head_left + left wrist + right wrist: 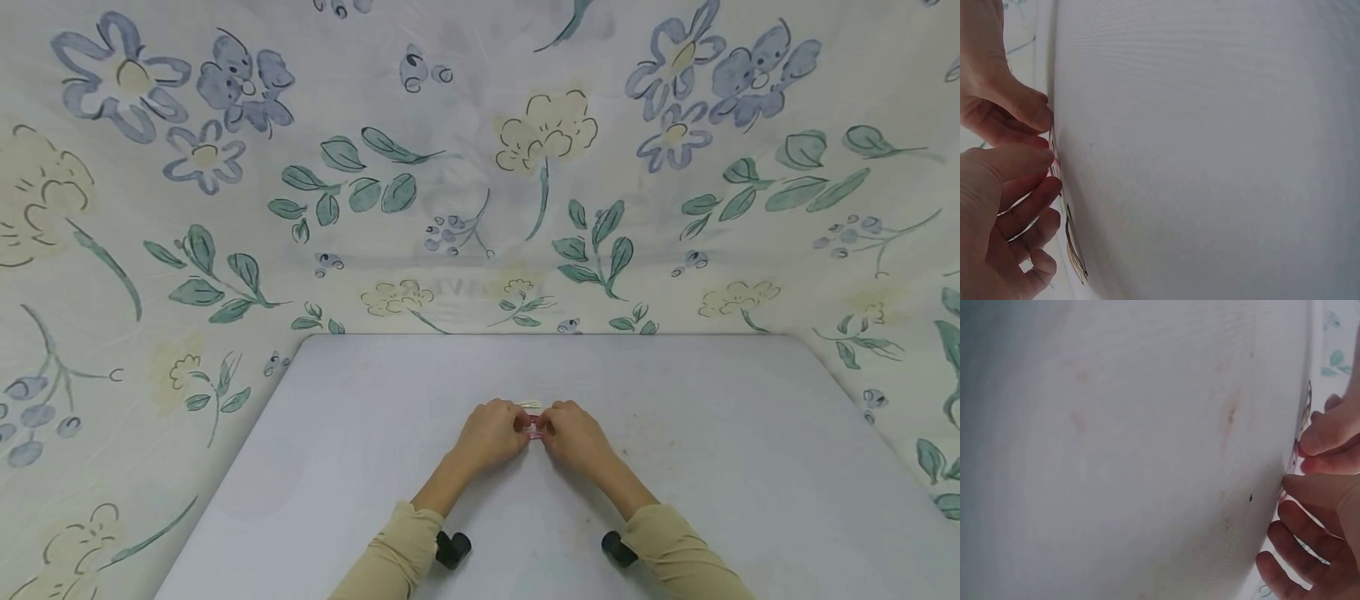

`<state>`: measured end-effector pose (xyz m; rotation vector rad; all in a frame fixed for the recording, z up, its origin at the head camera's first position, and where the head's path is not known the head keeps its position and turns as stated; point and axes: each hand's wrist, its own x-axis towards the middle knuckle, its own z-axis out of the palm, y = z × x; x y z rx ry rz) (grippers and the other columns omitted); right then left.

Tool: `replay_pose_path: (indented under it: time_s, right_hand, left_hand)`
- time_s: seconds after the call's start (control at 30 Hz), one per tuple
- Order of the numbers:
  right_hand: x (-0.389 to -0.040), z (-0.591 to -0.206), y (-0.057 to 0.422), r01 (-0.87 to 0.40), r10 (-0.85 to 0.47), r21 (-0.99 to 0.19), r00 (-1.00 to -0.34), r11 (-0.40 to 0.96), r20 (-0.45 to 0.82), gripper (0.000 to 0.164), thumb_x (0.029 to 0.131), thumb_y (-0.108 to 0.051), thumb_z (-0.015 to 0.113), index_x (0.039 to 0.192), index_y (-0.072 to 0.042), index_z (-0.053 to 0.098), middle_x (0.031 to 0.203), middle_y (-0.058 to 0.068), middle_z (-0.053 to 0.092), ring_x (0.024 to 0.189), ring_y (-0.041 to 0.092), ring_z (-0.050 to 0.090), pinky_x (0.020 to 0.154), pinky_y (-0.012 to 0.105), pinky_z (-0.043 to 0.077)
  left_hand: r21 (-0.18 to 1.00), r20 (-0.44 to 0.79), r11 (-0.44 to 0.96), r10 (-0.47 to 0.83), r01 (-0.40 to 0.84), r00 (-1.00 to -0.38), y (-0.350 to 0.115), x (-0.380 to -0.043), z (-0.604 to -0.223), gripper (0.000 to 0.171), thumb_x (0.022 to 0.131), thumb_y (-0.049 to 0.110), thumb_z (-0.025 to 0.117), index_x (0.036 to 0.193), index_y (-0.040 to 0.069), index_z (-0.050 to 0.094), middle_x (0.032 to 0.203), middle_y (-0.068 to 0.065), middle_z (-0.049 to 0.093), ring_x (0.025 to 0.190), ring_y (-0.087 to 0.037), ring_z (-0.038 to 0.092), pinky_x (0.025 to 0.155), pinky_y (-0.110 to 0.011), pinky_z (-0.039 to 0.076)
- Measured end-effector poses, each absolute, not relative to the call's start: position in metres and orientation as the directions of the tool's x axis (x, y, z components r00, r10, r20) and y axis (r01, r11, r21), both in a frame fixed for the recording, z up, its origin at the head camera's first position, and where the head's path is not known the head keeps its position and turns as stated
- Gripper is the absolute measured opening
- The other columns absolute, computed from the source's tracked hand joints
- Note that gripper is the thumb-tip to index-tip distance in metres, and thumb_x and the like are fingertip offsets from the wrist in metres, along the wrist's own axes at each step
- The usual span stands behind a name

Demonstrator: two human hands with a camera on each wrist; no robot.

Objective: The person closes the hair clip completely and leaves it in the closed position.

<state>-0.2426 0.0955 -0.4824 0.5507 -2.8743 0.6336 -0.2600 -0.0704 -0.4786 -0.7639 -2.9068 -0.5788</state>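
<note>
Close together near the middle of the table, my left hand (493,435) and right hand (576,437) pinch a small flat pink-red piece (535,428) between thumbs and fingertips, one at each side. The fingers cover most of it, and I cannot tell what kind of thing it is. Just behind the fingertips lies a small pale, thin strip (531,405). From the left wrist, a thin item with brown and pale lines (1074,250) appears edge-on beside the left hand's loosely bent lower fingers. The right wrist view shows both thumbs at the piece, low over the tabletop.
The white table (337,400) bears a few small dark specks and faint stains to the right of the hands. A floral cloth (480,167) stands as a wall behind and along both sides. Black devices (453,550) sit beneath the beige sleeves (393,550) at the wrists.
</note>
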Motion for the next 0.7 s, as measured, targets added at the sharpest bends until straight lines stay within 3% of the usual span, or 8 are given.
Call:
replay_pose_path:
  time_s: [0.33, 0.7]
  right_hand:
    - [-0.2442, -0.4808, 0.0975, -0.379, -0.335, -0.390, -0.925, 0.839, 0.178, 0.010, 0.081, -0.003, 0.077, 0.090, -0.007, 0.074, 0.076, 0.000, 0.059, 0.075, 0.015, 0.053, 0.069, 0.032, 0.048]
    - [-0.2414, -0.4778, 0.0996, -0.298, -0.282, -0.464, -0.954, 0.834, 0.106, 0.013, 0.083, -0.005, 0.075, 0.096, -0.007, 0.074, 0.087, 0.003, 0.065, 0.085, 0.018, 0.059, 0.081, 0.038, 0.053]
  left_hand:
    - [0.371, 0.156, 0.798, 0.450, 0.475, -0.879, -0.0707, -0.2585, -0.4767, 0.008, 0.080, 0.015, 0.076, 0.088, 0.013, 0.075, 0.078, 0.004, 0.066, 0.074, -0.011, 0.058, 0.067, -0.027, 0.047]
    - [0.415, 0.129, 0.796, 0.427, 0.439, -0.895, -0.0702, -0.2550, -0.4719, 0.009, 0.083, 0.015, 0.074, 0.092, 0.013, 0.074, 0.086, 0.002, 0.070, 0.084, -0.016, 0.063, 0.073, -0.032, 0.050]
